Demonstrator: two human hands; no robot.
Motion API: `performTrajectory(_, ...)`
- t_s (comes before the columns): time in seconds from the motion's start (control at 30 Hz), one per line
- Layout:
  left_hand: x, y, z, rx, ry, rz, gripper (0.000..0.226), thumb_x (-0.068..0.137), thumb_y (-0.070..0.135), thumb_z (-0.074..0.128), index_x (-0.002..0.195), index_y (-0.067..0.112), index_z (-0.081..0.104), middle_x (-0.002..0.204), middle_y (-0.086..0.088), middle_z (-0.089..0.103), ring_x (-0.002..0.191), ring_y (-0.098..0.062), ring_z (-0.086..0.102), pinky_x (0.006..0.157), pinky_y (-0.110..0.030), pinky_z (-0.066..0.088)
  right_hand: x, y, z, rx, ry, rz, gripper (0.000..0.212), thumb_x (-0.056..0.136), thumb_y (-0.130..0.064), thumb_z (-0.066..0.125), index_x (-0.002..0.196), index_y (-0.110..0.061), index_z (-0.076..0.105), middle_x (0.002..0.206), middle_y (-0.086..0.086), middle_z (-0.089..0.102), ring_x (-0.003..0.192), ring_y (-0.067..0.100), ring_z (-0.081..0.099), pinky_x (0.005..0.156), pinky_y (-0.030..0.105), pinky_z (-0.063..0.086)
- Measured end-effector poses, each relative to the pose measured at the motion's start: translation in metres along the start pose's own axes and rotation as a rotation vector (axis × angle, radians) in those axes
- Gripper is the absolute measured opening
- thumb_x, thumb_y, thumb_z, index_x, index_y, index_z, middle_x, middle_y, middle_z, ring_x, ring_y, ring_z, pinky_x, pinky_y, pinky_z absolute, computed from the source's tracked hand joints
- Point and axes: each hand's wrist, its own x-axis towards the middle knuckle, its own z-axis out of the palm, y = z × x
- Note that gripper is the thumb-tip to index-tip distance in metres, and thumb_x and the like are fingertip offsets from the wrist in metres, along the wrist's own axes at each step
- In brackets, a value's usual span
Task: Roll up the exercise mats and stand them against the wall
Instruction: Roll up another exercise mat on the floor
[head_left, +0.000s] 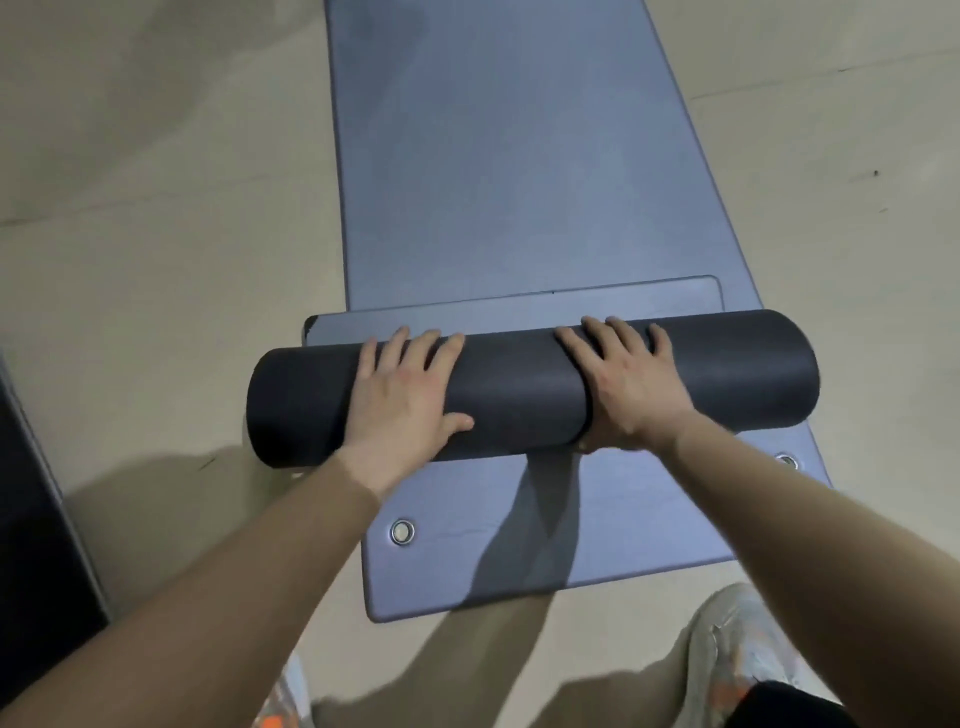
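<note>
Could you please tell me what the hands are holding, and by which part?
Nothing is gripped: the left hand and right hand press flat on top of the dark rolled mat, either side of its middle.

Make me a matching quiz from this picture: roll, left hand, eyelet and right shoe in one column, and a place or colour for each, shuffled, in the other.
1 roll
2 left hand
3 eyelet
4 right shoe

A on the floor
B dark grey
C near corner of the blue mat
D flat on the roll

Pairs: 1-B, 2-D, 3-C, 4-A
</note>
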Motion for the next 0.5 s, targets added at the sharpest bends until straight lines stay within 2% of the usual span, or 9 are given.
performTrajectory(0.1, -0.002, 0.002, 0.021, 0.131, 0.012, -0.005, 0.144, 0.056, 0.081, 0.075, 0.159, 0.024, -0.009, 0.169, -0.009, 0.002, 0.155, -0.037, 0.005, 0.122, -0.058, 0.008, 0.025, 0.015, -0.017, -0.003, -0.062, -0.071, 0.143, 0.041, -0.085, 0.076, 0.158, -0.036, 0.010, 0.159, 0.005, 0.035, 0.147, 0.031, 0.034, 0.116, 0.061, 0.026)
performTrajectory(0.27, 0.026, -0.015, 0.017, 0.062, 0.085, 0.042, 0.132, 0.052, 0.078, 0.077, 0.158, 0.029, 0.014, 0.162, -0.001, 0.027, 0.147, -0.030, 0.026, 0.121, -0.050, 0.017, 0.050, 0.017, -0.040, 0.029, -0.177, -0.071, 0.132, 0.035, -0.090, 0.071, 0.148, -0.043, 0.022, 0.135, 0.001, 0.053, 0.123, 0.034, 0.055, 0.104, 0.050, 0.046)
performTrajectory(0.43, 0.024, -0.040, -0.010, 0.050, -0.074, 0.183, 0.131, 0.048, 0.070, 0.084, 0.156, 0.035, 0.019, 0.160, 0.004, 0.031, 0.147, -0.025, 0.029, 0.122, -0.047, 0.018, 0.021, -0.011, -0.040, 0.181, -0.335, -0.015, 0.116, 0.036, -0.090, 0.075, 0.136, -0.042, 0.041, 0.119, 0.000, 0.060, 0.115, 0.034, 0.063, 0.096, 0.044, 0.052)
performTrajectory(0.5, 0.005, -0.050, -0.012, 0.068, -0.093, 0.156, 0.129, 0.053, 0.062, 0.089, 0.157, 0.036, 0.018, 0.163, 0.002, 0.026, 0.150, -0.025, 0.022, 0.123, -0.050, 0.017, -0.004, -0.035, -0.027, 0.270, -0.363, 0.018, 0.107, 0.040, -0.090, 0.074, 0.129, -0.040, 0.045, 0.118, -0.002, 0.062, 0.114, 0.031, 0.064, 0.094, 0.043, 0.051)
